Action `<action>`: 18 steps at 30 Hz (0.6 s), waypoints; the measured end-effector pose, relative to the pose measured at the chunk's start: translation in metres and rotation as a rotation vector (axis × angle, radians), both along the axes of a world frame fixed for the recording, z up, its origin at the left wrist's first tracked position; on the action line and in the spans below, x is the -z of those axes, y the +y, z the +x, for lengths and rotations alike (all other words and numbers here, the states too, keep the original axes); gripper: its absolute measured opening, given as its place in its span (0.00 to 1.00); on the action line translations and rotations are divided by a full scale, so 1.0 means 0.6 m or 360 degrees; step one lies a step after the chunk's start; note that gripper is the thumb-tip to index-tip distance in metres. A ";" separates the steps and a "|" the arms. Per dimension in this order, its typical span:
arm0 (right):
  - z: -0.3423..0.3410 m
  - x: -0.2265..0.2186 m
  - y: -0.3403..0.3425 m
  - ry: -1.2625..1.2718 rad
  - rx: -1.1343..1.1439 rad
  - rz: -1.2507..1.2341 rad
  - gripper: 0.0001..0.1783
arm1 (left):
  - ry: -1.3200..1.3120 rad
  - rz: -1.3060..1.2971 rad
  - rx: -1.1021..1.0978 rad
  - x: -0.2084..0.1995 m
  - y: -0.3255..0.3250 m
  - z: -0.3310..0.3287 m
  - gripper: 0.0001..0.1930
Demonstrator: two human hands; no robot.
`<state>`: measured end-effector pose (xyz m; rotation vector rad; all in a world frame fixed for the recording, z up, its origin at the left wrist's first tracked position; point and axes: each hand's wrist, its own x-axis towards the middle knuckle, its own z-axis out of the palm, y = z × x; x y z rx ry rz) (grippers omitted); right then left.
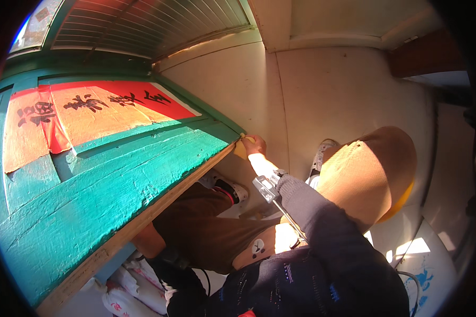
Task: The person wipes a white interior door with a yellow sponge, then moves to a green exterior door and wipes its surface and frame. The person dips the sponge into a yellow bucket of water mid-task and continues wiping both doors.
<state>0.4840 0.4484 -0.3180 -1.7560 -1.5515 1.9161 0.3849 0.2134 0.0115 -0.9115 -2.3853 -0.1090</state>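
A green painted wooden door [111, 179] with a bare wood edge fills the left side, a red paper strip [98, 113] with black brush writing stuck on its face. At the door's far corner, my right hand [255, 146] is closed on a yellow cloth [240, 150] and presses it to the edge. Part of the cloth hangs below the fingers. My left hand [149, 241] reaches behind the door's bare edge, closer to me. Its fingers are hidden by the door, so their grip does not show.
Pale floor tiles [328, 90] stretch beyond the door. My brown-trousered knee [375, 169] rises at the right, over something yellow. White printed sacks [135, 288] lie below the door at lower left. A grey device [265, 188] with a cable sits on my right wrist.
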 end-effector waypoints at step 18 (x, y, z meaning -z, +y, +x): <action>0.010 -0.128 0.005 0.0230 0.0194 -0.0307 0.11 | 0.0044 -0.0260 -0.0286 0.006 -0.009 0.026 0.20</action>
